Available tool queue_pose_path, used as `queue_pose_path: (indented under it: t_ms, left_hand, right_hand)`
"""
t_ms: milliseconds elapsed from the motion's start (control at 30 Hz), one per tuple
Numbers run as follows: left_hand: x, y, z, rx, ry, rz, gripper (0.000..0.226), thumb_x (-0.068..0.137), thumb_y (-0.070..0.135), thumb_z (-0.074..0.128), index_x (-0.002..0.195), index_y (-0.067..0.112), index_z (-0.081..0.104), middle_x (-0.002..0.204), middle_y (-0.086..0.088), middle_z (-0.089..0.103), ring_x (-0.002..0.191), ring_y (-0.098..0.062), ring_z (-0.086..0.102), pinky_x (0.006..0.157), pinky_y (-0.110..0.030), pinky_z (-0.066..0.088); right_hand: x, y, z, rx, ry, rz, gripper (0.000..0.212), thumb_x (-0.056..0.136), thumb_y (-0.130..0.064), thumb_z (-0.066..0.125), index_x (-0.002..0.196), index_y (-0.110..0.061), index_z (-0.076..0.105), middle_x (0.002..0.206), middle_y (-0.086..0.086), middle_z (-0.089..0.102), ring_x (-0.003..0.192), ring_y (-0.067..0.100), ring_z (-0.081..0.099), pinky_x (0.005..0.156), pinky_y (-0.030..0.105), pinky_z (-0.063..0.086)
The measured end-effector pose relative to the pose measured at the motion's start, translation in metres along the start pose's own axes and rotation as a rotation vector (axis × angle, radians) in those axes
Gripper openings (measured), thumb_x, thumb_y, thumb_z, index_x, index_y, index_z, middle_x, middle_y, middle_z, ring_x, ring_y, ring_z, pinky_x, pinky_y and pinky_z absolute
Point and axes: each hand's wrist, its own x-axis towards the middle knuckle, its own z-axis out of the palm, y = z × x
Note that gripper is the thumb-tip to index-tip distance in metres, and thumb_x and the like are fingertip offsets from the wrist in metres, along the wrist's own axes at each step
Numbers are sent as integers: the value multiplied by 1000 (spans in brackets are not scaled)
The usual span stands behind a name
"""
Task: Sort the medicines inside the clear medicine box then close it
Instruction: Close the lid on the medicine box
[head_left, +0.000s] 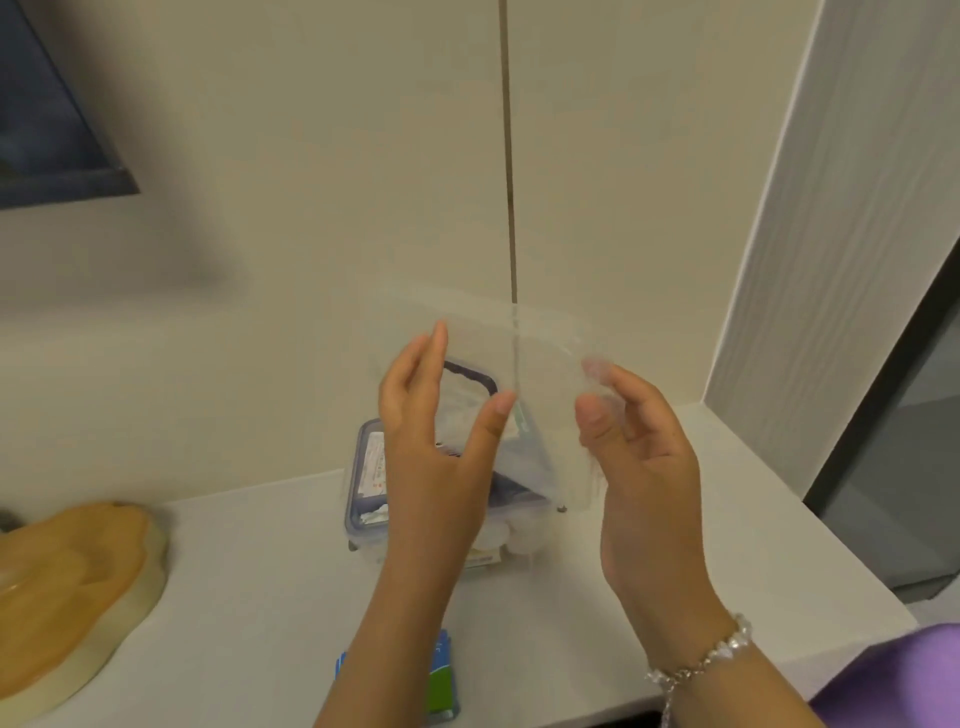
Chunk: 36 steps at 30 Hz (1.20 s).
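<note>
The clear medicine box (363, 499) with a dark blue rim stands on the white table (249, 597) near the wall. Packets and white round containers show inside it. Above it, a clear plastic lid (540, 364), blurred by motion, is held tilted between my hands. My left hand (431, 441) grips its left side between thumb and fingers. My right hand (639, 452) pinches its right edge and wears a bead bracelet. A blue and green medicine pack (444, 680) lies at the table's front edge, partly hidden by my left forearm.
A rounded orange and cream object (67, 587) sits at the table's left end. A beige wall (311, 260) closes the back. To the right, a white panel (831, 260) and a dark-framed glass door (914, 467) border the table.
</note>
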Motion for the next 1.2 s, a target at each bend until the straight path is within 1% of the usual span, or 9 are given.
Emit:
queue_pose_path:
  t_ms: [233,433,567,767,867,967,1033,1133,1200]
  left_hand:
    - [14,-49,-35,268,142,-162,69,84,40,57,143,36,22,155,-9,12,143,-16,12,110,-25,15]
    - [16,-75,-61,168,74,-409,59,86,41,55,139,24,36,140,-3,48,115,-13,49,94,-28,37]
    - [18,-86,-74,42,55,-524,53,84,33,62,134,26,46,136,0,53,116,-22,54,99,-43,46]
    - [14,-108,-80,-109,121,-675,47,85,19,62,131,15,51,133,-3,55,116,-17,54,103,-37,41]
    - [10,-115,-74,-52,178,-684,43,85,19,63,126,9,55,127,0,58,113,-17,56,103,-37,42]
    - [7,-120,-69,28,156,-650,11,85,22,61,76,29,60,80,15,55,79,-13,49,71,-25,42]
    - [8,-126,-65,91,125,-631,35,86,25,59,61,36,37,63,18,36,65,-5,34,58,-20,28]
    - [9,-130,-64,115,75,-647,14,87,26,58,75,32,57,77,16,52,73,-10,47,62,-20,34]
    - [8,-134,-64,128,31,-684,33,87,25,58,118,14,60,118,1,62,106,-20,56,83,-26,45]
  right_hand:
    - [18,16,-7,171,45,338,38,72,-39,60,106,-23,67,70,-15,59,55,1,55,48,12,45]
    - [32,42,-15,152,99,501,23,86,-29,59,103,-15,67,68,-6,52,50,7,46,41,16,41]
    - [41,58,-19,102,109,507,39,83,-13,64,121,-8,56,104,2,66,84,11,63,72,21,50]
    - [46,80,-9,-210,-8,416,49,85,-12,61,133,-17,48,119,-13,59,88,-11,61,59,7,48]
    - [46,91,-4,-424,-42,355,52,90,-22,54,139,-21,38,143,-10,42,122,2,44,93,17,40]
    - [47,97,2,-539,-82,365,53,94,-29,47,143,-27,29,146,-8,38,117,6,44,80,10,42]
    - [50,100,2,-565,-102,400,54,94,-32,44,144,-28,25,148,-6,35,123,11,43,82,13,38]
    - [52,104,-2,-587,-137,459,55,94,-34,43,145,-26,23,151,-5,30,135,18,35,94,25,33]
    - [52,108,-5,-631,-175,485,55,95,-32,42,146,-24,22,152,-4,29,136,20,35,102,30,33]
